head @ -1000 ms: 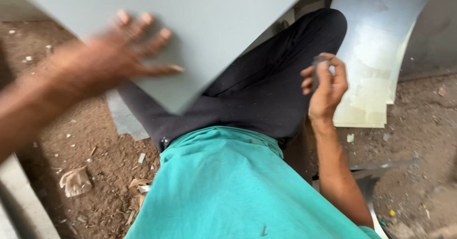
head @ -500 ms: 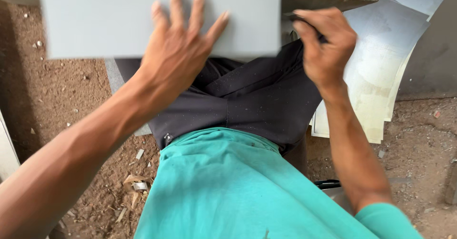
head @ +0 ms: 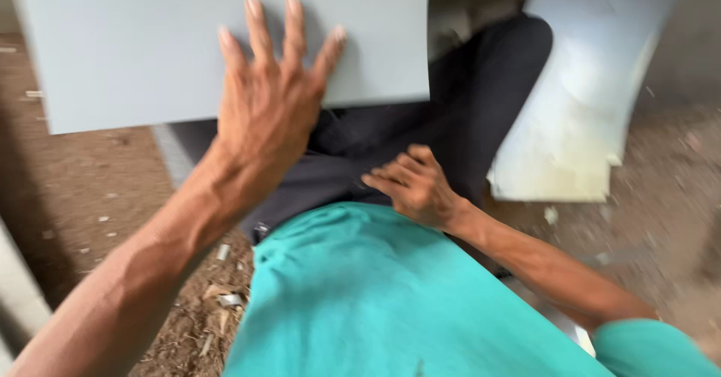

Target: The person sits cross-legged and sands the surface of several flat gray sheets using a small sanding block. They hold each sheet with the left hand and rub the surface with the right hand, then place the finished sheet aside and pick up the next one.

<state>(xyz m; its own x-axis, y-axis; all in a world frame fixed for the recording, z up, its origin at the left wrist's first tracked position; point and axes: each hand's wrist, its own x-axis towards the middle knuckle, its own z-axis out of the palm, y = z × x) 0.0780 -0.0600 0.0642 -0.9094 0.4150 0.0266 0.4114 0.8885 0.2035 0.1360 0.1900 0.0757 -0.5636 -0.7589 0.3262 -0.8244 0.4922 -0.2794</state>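
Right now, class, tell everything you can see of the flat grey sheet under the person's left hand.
The grey sheet is a flat, plain, pale grey rectangular panel, smooth and matte; its material cannot be told. It fills the upper left of the view, its top cut off by the frame, its lower edge slanting slightly over the dark trousers. The left hand lies open on it, fingers spread. The right hand rests apart from it, on the lap.

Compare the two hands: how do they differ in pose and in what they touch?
The left hand lies flat with its fingers spread on the grey sheet; the right hand rests with curled fingers on the dark trousers. The left reaches far forward, while the right stays near the body. Both appear empty.
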